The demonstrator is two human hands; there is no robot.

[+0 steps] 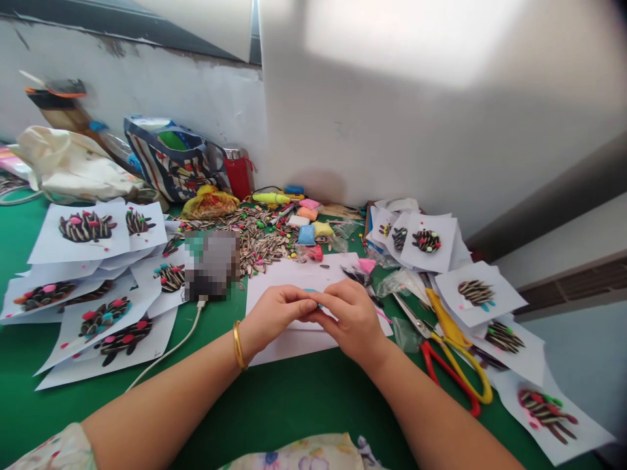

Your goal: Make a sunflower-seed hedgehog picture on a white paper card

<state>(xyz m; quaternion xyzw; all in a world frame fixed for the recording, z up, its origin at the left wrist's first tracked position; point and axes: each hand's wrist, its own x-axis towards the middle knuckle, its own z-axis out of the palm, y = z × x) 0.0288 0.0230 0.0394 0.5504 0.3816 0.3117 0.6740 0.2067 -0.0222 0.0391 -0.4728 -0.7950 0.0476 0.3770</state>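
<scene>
My left hand (280,314) and my right hand (353,320) meet at the fingertips over white paper (274,349) on the table. Between the pinched fingers of both hands is a small piece of blue clay (309,290), mostly hidden behind them. On the paper just beyond lie a single sunflower seed (324,266) and, at its right edge, a pink lump (366,265). Dark pieces (360,277) lie close to my right hand.
Sunflower seeds (262,238) are heaped behind, beside clay packs (306,235). Seed pictures on paper (93,251) cover the left; more cards (482,320) and yellow-and-red scissors (465,359) lie right. A phone-like blurred device (213,264) has a white cable. A bag (169,160) and red flask (238,173) stand behind.
</scene>
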